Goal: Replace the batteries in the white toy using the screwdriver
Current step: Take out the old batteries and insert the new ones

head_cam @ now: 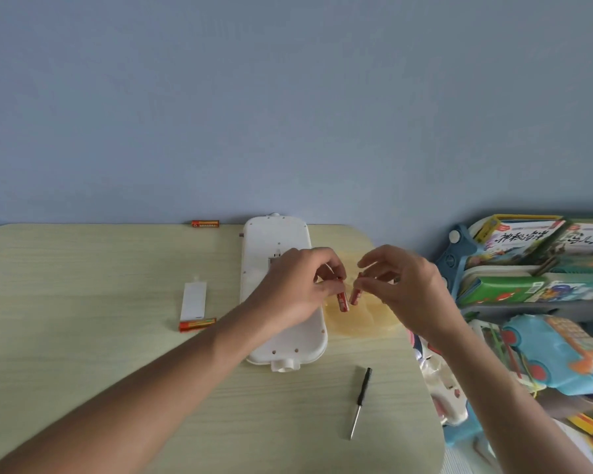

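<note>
The white toy (281,347) lies back side up on the table, its long axis running away from me. My left hand (298,289) hovers over its middle and pinches a red battery (343,302). My right hand (404,289) holds a second red battery (355,295) just to the right of the toy. The two batteries hang close together, ends down. The black-handled screwdriver (361,401) lies on the table in front of the toy. The white battery cover (193,301) rests to the left, with another battery (197,325) beside its near end. The toy's battery compartment is mostly hidden by my left hand.
A third loose battery (205,223) lies at the table's far edge. A clear yellowish plastic wrapper (360,319) sits right of the toy. Shelves with books and toys (534,289) stand beyond the table's right edge. The wooden table (83,275) meets a blue wall.
</note>
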Motion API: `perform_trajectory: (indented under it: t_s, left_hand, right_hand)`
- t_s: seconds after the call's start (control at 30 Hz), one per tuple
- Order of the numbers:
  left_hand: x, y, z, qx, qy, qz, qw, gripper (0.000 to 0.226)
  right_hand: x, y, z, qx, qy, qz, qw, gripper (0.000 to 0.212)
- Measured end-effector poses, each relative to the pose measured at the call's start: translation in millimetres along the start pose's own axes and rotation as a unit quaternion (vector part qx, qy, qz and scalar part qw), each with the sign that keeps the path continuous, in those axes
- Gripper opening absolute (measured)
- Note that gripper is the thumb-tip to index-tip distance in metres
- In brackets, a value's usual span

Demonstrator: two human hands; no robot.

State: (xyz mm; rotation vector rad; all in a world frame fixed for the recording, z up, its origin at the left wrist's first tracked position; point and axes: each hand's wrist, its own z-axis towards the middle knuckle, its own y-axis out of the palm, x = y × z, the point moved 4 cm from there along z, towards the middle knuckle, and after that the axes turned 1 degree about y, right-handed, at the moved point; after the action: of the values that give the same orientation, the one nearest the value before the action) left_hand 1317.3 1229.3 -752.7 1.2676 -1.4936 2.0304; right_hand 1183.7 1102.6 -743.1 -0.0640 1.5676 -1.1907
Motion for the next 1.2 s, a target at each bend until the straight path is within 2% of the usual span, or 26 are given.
perform_trajectory:
  t_s: [0.27, 0.5, 0.77, 0.87, 0.93, 1.03, 1.1, 1.13, 1.2]
  left_hand:
    - [-3, 27, -1, -0.011, 0.017, 0.148, 0.989, 0.007]
    - [4, 33, -4, -0.002, 0.078, 0.256, 0.964, 0.015]
    - [0, 33, -7, 0.023, 0.094, 0.253, 0.963, 0.021]
    - [1, 26, -4, 0.038, 0.077, 0.236, 0.968, 0.042]
    - [2, 18, -5, 0.055, 0.075, 0.237, 0.967, 0.062]
    - [-1, 14, -6, 0.025, 0.052, 0.239, 0.969, 0.110]
    - [-4, 18, -4, -0.030, 0.021, 0.270, 0.962, 0.138]
    - [-6, 20, -3, -0.056, 0.010, 0.286, 0.957, 0.146]
    - [-7, 26, -3, -0.092, -0.004, 0.299, 0.950, 0.151]
  right_hand:
    - [14, 14, -25, -0.033, -0.034, -0.047, 0.998, 0.014]
    - [17, 25, -32, 0.007, -0.122, -0.083, 0.989, 0.017]
    - [22, 30, -40, 0.056, -0.141, -0.154, 0.976, 0.016]
    - [23, 15, -42, 0.084, -0.138, -0.108, 0.981, 0.025]
    - [34, -1, -43, 0.090, -0.078, -0.045, 0.992, 0.042]
    - [63, -8, -43, -0.004, 0.049, 0.019, 0.999, 0.094]
    - [68, -5, -46, -0.074, 0.064, 0.031, 0.995, 0.121]
    - [65, -2, -47, -0.103, 0.051, 0.039, 0.993, 0.123]
    - [55, 4, -47, -0.128, 0.010, 0.071, 0.989, 0.107]
